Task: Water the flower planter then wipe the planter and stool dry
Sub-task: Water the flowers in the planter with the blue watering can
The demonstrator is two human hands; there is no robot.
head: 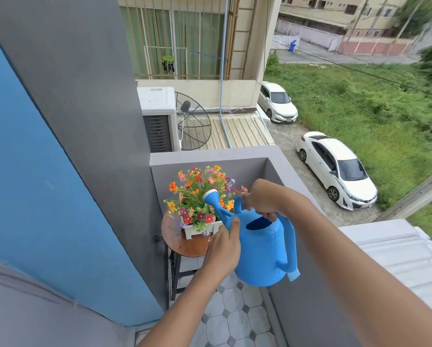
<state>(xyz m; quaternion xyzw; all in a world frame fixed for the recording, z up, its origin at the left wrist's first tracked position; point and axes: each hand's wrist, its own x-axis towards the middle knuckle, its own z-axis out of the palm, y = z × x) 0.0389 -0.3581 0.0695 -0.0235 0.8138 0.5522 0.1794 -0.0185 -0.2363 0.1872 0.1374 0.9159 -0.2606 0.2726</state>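
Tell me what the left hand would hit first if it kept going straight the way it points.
Most likely the white planter on the stool: the left hand, resting against the watering can, points up-forward toward it, though depth is hard to judge.

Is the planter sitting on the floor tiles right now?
No, the white planter stands on the round wooden stool, above the floor tiles.

Smooth blue plastic watering can (pixel 262 249) — white plastic planter (pixel 202 229), wooden stool (pixel 182 242).
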